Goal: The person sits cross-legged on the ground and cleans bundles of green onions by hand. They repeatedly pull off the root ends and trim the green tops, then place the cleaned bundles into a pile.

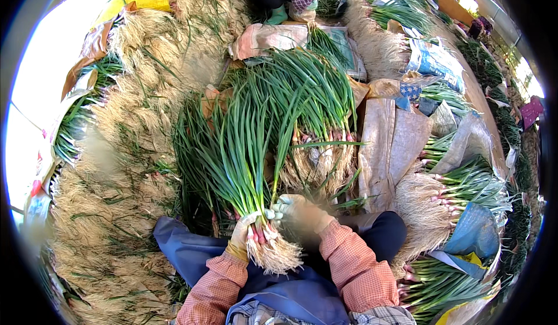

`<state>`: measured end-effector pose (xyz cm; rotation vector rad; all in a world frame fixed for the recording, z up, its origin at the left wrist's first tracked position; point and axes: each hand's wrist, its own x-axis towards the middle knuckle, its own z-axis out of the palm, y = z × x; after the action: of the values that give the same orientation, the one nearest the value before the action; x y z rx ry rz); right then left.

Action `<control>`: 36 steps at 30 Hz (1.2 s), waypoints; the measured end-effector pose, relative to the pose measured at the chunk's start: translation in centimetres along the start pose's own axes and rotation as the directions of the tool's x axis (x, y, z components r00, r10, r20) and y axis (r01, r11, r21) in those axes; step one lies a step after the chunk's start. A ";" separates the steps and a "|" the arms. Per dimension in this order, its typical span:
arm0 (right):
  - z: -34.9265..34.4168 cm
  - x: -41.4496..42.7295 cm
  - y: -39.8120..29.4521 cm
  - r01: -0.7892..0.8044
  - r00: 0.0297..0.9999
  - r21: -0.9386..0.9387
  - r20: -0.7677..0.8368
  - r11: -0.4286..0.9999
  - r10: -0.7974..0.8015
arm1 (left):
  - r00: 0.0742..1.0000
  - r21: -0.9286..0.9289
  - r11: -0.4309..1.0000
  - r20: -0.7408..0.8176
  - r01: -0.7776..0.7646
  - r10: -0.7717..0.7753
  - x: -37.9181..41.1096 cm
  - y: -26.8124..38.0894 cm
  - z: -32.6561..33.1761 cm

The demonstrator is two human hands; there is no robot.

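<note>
My gloved left hand (246,233) is closed around a bunch of green-leaved allium plants (248,150), just above their pinkish bases and pale roots. The leaves point away from me and the roots hang towards my lap. At the right side of the stems is my gloved right hand (292,209), its fingers beside the bunch; a thin stalk stands near its fingertips. Blur covers part of that hand, so I cannot tell whether it grips the stalk. More rooted plants (324,150) lie beyond both hands, with further green leaves (196,163) to the left.
Heaps of pale roots with green scraps (113,238) spread along the left. On the right lie bundled plants (466,190), a woven sack (388,137) and a blue wrap (473,229). Another person in green boots (277,15) sits at the top, beyond flattened sacks (274,37).
</note>
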<state>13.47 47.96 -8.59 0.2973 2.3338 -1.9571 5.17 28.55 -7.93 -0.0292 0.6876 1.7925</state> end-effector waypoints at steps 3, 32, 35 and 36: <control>-0.5 1.1 3.8 -0.040 0.966 0.047 -0.254 0.998 0.051 | 0.998 -0.107 0.994 0.063 -0.004 0.011 -0.4 -0.5 -0.2; -2.0 1.0 -4.8 -0.250 0.808 0.523 -0.351 0.814 0.474 | 0.991 0.129 0.989 0.106 0.070 -0.084 3.3 -2.4 1.5; -1.4 0.6 -4.4 -0.243 0.843 0.159 -0.453 0.957 0.290 | 0.999 0.040 0.999 -0.036 -0.019 0.020 3.6 -2.6 2.6; -1.4 0.3 -4.4 -0.248 0.844 -0.114 -0.514 0.962 0.156 | 0.988 0.046 0.997 -0.142 -0.056 0.062 3.7 -2.4 3.3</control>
<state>12.42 48.62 -4.19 1.1120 2.6045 -1.7068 7.09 33.66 -7.57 -0.1109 0.8363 1.8451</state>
